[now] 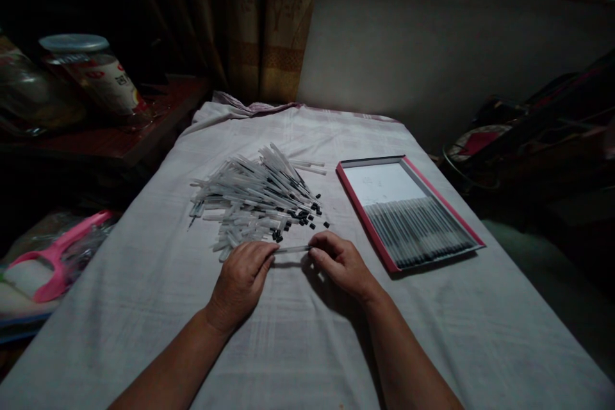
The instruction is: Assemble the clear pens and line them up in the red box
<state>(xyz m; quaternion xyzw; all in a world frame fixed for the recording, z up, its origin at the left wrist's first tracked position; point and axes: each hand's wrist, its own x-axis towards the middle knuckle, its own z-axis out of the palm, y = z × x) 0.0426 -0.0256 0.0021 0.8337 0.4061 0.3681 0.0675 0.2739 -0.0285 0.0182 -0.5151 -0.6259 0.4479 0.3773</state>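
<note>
A slim translucent pen [293, 249] lies level between my two hands, just above the cloth. My left hand [243, 278] pinches its left end, and my right hand [342, 264] pinches the other end between thumb and forefinger. What the fingertips cover at both ends is hidden. Beyond my left hand spreads a heap of loose clear pen barrels, caps and dark refills [254, 189]. Small black end plugs [303, 216] are scattered along the near right side of that heap. To the right, a red-edged shallow box [379, 174] holds a row of pens [418, 230] laid side by side.
A pale checked cloth [298, 346] covers the table. On the left, a dark red side table [144, 134] bears a lidded jar [103, 77]; below it is a pink plastic item [57, 259]. A curtain [288, 25] and a pale panel [408, 32] stand behind.
</note>
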